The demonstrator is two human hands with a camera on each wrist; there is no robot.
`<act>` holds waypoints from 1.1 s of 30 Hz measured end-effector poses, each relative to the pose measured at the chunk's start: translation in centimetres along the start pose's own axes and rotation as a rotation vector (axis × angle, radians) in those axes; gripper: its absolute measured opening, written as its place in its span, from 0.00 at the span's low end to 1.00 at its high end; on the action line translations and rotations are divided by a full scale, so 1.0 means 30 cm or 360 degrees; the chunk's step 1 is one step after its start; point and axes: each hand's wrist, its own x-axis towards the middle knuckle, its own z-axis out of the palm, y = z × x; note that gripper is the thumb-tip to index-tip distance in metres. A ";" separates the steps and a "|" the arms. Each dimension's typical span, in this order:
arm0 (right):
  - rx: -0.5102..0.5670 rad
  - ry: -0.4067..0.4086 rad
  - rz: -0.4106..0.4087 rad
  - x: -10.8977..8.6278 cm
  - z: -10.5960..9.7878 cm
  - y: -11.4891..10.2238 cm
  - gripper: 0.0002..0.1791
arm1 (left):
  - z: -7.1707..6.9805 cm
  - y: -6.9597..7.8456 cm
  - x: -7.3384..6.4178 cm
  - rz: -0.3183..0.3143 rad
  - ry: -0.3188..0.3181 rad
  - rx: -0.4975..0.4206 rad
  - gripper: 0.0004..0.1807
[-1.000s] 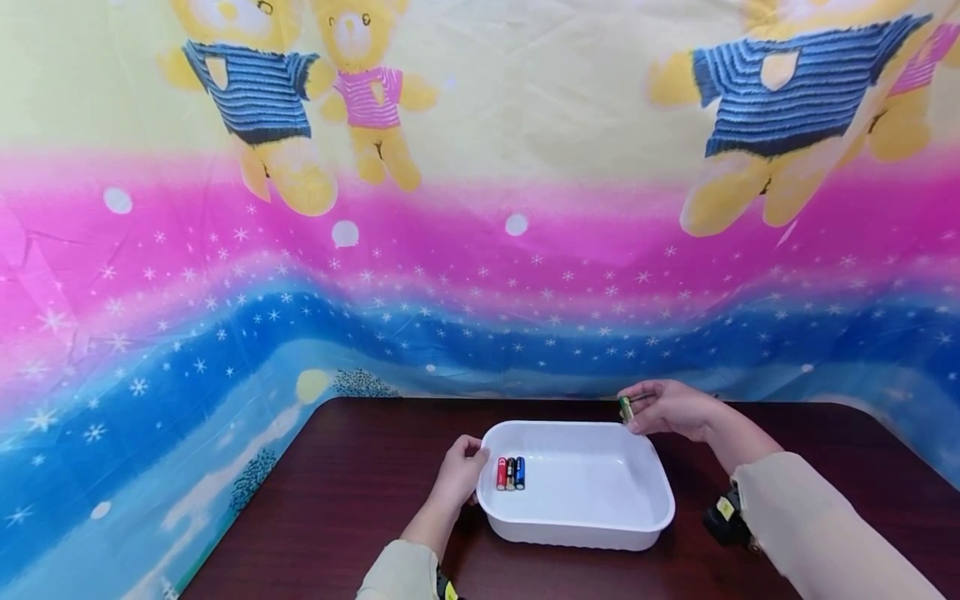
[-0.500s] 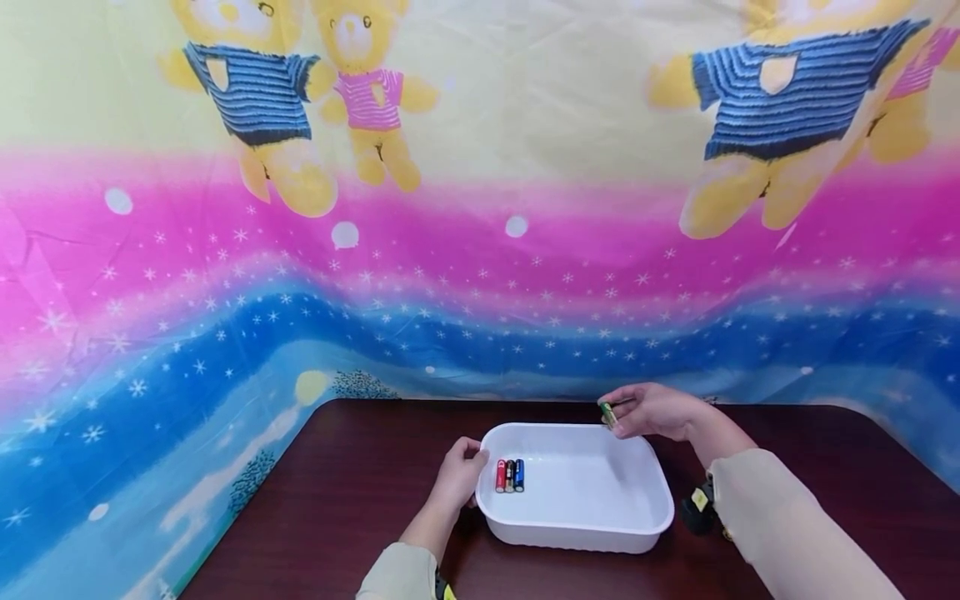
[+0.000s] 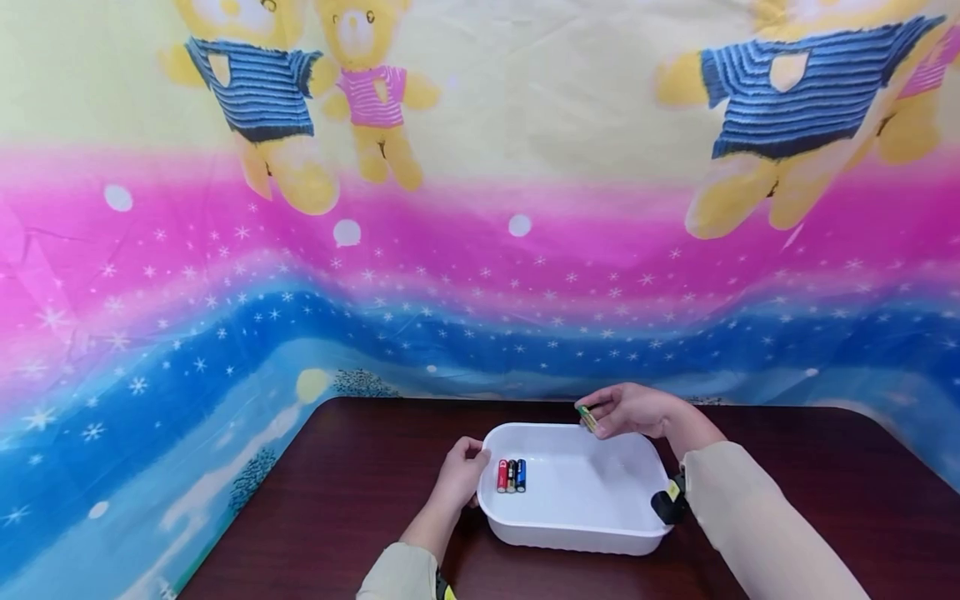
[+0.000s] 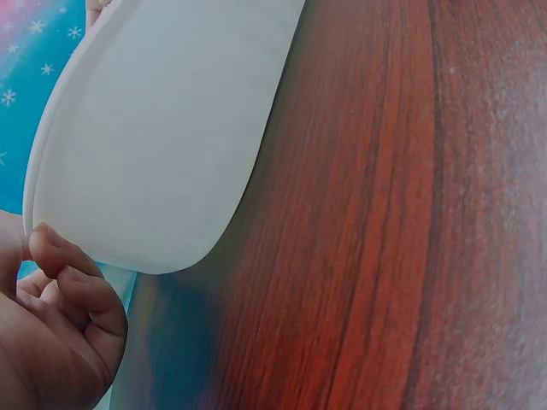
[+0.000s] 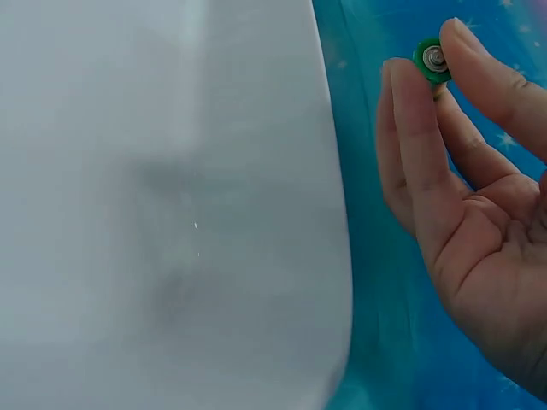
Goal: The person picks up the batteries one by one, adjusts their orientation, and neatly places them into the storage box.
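Between thumb and fingers my right hand [image 3: 633,411] pinches a green-and-gold battery [image 3: 588,418], tilted above the far rim of a white plastic tray [image 3: 577,537]. Its green end with a metal disc faces the camera in the right wrist view, where the battery [image 5: 432,58] sits at the fingertips. My left hand [image 3: 459,473] grips the tray's left rim, the thumb at the edge and fingers curled, as the left wrist view shows too. Inside the tray, by its left wall, a red battery [image 3: 502,476], a black-and-gold battery [image 3: 512,476] and a blue battery [image 3: 521,476] lie side by side.
The tray stands on a dark reddish-brown wooden table [image 3: 352,483]. Behind the table hangs a cloth backdrop [image 3: 450,292] printed with bears and snowflakes. A black wrist camera [image 3: 670,502] on my right arm overlaps the tray's right edge in the head view.
My right hand has moved left along the tray's far rim with the green-and-gold battery, which has tilted further over. The left hand, tray and three batteries inside stay in place.
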 end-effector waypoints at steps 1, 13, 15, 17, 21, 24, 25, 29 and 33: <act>0.0007 0.0001 0.0002 0.005 0.001 0.002 0.35 | 0.001 0.000 0.000 0.0003 -0.0001 -0.0001 0.11; 0.0057 -0.0089 -0.0020 0.042 0.021 0.037 0.33 | 0.006 0.001 -0.003 0.0024 -0.0025 -0.0035 0.11; 0.0061 -0.0093 -0.0019 0.045 0.025 0.039 0.32 | 0.005 0.002 -0.003 0.0019 -0.0028 -0.0035 0.12; 0.0071 -0.0095 -0.0010 0.048 0.028 0.042 0.32 | 0.004 0.003 -0.002 0.0013 -0.0032 -0.0035 0.12; 0.0082 -0.0083 -0.0001 0.055 0.033 0.048 0.32 | 0.004 0.003 -0.001 0.0007 -0.0030 -0.0035 0.11; 0.0088 -0.0059 -0.0003 0.060 0.037 0.050 0.33 | 0.002 0.003 -0.001 0.0004 -0.0028 -0.0037 0.11; 0.0088 -0.0051 -0.0005 0.062 0.039 0.051 0.33 | 0.002 0.003 -0.001 0.0003 -0.0026 -0.0036 0.11; 0.0042 -0.0026 -0.0007 0.073 0.046 0.057 0.33 | 0.002 0.003 0.000 0.0006 -0.0021 -0.0033 0.11; -0.0276 0.0004 -0.0063 0.082 0.060 0.063 0.32 | 0.004 0.003 0.001 0.0006 -0.0019 -0.0034 0.11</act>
